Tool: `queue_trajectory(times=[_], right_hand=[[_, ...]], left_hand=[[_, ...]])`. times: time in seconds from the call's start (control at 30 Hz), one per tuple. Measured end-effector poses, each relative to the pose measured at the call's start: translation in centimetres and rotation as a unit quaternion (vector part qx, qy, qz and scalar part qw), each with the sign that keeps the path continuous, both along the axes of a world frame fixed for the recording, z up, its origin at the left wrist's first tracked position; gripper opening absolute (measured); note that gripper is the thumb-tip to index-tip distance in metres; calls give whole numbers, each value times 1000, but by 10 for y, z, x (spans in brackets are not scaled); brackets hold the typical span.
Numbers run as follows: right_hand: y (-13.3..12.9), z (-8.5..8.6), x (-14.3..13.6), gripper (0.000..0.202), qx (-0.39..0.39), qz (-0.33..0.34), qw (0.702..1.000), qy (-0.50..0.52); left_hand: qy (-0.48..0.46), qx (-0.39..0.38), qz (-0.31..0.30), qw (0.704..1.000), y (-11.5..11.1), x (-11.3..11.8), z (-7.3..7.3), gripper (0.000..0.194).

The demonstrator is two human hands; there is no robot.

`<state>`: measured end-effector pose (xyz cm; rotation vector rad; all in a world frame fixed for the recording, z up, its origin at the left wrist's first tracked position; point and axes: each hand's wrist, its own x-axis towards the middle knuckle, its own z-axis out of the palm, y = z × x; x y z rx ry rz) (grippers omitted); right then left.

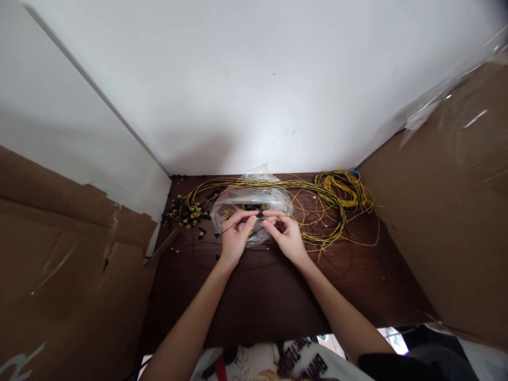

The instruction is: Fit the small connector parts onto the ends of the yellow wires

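From my head view, both hands meet over the tabletop, fingertips nearly touching. The left hand has thumb and forefinger closed in a narrow pinch on a thin dark wire. The right hand pinches narrowly too, its fingertips just beside the left's, on the same dark line as far as I can make out; the piece in the gap is too small for me to tell wire from fitting.

The relation I watch is that line. Its long axis runs roughly side to side, from one pinch to the other, across the forearms rather than along them. The short stretch between lies right of the left fingertips and left of the right ones, so I call neither hand nearer.

Below and beyond them is a clear bag, with black and yellow bits in it or under it; I can't say which. Left of the bag lies a pile of small connectors, the left hand being the nearer to it. Yellow wires arch behind the bag, over to a coil on the right hand's side.
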<state>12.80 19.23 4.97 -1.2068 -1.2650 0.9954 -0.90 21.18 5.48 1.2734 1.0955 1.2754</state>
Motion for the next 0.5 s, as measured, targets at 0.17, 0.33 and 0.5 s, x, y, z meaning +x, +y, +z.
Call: queue_trajectory(times=[0.17, 0.33, 0.5], right_hand=[[2, 4, 2, 18, -37, -25, 996, 75], [2, 7, 1, 18, -45, -45, 992, 105], [2, 5, 2, 18, -49, -64, 988, 129]], left_hand=[[15, -10, -8, 1000, -1, 1, -1, 19], [21, -2, -17, 1000, -1, 2, -2, 19], [17, -11, -19, 1000, -1, 2, -2, 19]])
